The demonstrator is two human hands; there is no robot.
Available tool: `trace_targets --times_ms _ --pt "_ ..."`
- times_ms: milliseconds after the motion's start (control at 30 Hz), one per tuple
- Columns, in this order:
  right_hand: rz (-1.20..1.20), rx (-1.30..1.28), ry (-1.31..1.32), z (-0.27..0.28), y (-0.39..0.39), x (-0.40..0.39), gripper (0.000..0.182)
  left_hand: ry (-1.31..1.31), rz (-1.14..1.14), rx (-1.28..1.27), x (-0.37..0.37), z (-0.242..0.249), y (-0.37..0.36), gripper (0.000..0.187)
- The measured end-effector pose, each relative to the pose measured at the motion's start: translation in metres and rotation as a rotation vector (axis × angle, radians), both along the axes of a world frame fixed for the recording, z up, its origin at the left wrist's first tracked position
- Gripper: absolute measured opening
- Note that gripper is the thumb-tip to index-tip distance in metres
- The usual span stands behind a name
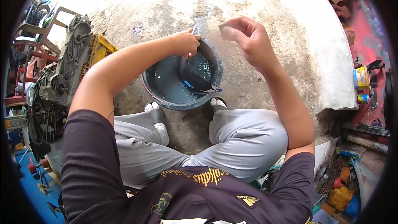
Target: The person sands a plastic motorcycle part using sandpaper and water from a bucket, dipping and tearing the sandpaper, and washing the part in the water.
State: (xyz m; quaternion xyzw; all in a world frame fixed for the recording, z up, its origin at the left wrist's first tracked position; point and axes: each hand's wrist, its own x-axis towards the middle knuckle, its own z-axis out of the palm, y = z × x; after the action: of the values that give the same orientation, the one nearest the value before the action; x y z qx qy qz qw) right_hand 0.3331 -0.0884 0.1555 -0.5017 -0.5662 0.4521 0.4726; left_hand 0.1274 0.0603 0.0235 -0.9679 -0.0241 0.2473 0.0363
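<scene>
Nearest us is a dark shirt [186, 201], then grey trousers [244, 141], both on the near side of the tub [176, 105]. Two sandalled feet [158, 120] stand at the tub's near edge, one toward each side. In the tub we see cloudy water [166, 79] and the dark panel [190, 78], its lower end lying over the near-right rim. The left hand [187, 44], at the tub's far rim, has its fingers curled closed around the panel's upper end. Right of the tub and apart from it, the right hand [251, 43] pinches a small grey piece [226, 31] between thumb and fingers; we cannot tell its material. Left of the tub we find an engine casing [68, 74] and a yellow crate [102, 46]; well to its right, a white ledge [331, 62].
</scene>
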Motion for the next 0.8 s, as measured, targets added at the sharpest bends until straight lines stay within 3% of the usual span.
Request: trace_targets --times_ms 33,67,100,167,200,233,300,333,367,433,500,533,567,633,700,767,800 --pt "0.013 -0.011 -0.003 -0.003 0.002 -0.001 0.021 -0.094 0.028 -0.010 -0.012 -0.002 0.002 0.027" --pt "0.017 -0.011 0.002 -0.004 0.003 -0.003 0.021 -0.245 0.152 -0.100 -0.028 -0.006 0.000 0.058" --pt "0.025 -0.031 0.000 -0.006 0.002 -0.006 0.021 -0.239 0.157 -0.098 -0.045 -0.016 -0.004 0.058" --pt "0.038 -0.048 0.005 -0.009 0.003 -0.012 0.020 -0.835 0.667 -0.110 -0.078 -0.046 -0.020 0.081" --pt "0.049 -0.066 -0.010 -0.011 0.003 -0.014 0.020 -0.942 0.911 -0.079 -0.090 -0.068 -0.033 0.088" --pt "0.063 -0.084 -0.028 -0.012 0.003 -0.015 0.019 -0.985 1.126 -0.051 -0.096 -0.096 -0.040 0.076" --pt "0.082 -0.090 -0.019 -0.018 0.005 -0.019 0.019 -1.025 1.265 0.020 -0.077 -0.104 -0.056 0.060" --pt "0.089 -0.098 -0.013 -0.020 0.005 -0.020 0.018 -1.077 1.315 -0.065 -0.060 -0.107 -0.066 0.044" --pt "0.093 -0.105 -0.016 -0.021 0.003 -0.022 0.018 -1.211 1.263 -0.100 -0.045 -0.113 -0.074 0.035" --pt "0.105 -0.095 -0.048 -0.019 0.003 -0.021 0.018 -1.370 1.530 -0.459 -0.028 -0.135 -0.083 0.032" --pt "0.089 -0.089 -0.066 -0.017 0.002 -0.018 0.018 -1.191 2.021 -0.634 -0.023 -0.161 -0.083 0.041" --pt "0.071 -0.095 -0.067 -0.017 0.001 -0.017 0.018 -1.337 2.074 -1.053 -0.028 -0.237 -0.064 0.053" --pt "0.075 -0.093 -0.065 -0.018 0.002 -0.015 0.018 -1.341 2.077 -1.047 -0.030 -0.236 -0.064 0.053" --pt "0.050 -0.110 -0.066 -0.020 0.004 -0.008 0.018 -1.044 2.042 -1.205 -0.035 -0.236 -0.059 0.061" --pt "0.030 -0.109 -0.062 -0.022 0.004 -0.006 0.019 -1.105 2.002 -1.210 -0.036 -0.256 -0.051 0.066" --pt "0.020 -0.120 -0.069 -0.021 0.001 -0.002 0.019 -0.857 1.848 -1.460 -0.051 -0.265 -0.050 0.071" --pt "0.028 -0.124 -0.106 -0.020 0.002 -0.002 0.020 -0.853 1.844 -1.464 -0.048 -0.265 -0.051 0.071"
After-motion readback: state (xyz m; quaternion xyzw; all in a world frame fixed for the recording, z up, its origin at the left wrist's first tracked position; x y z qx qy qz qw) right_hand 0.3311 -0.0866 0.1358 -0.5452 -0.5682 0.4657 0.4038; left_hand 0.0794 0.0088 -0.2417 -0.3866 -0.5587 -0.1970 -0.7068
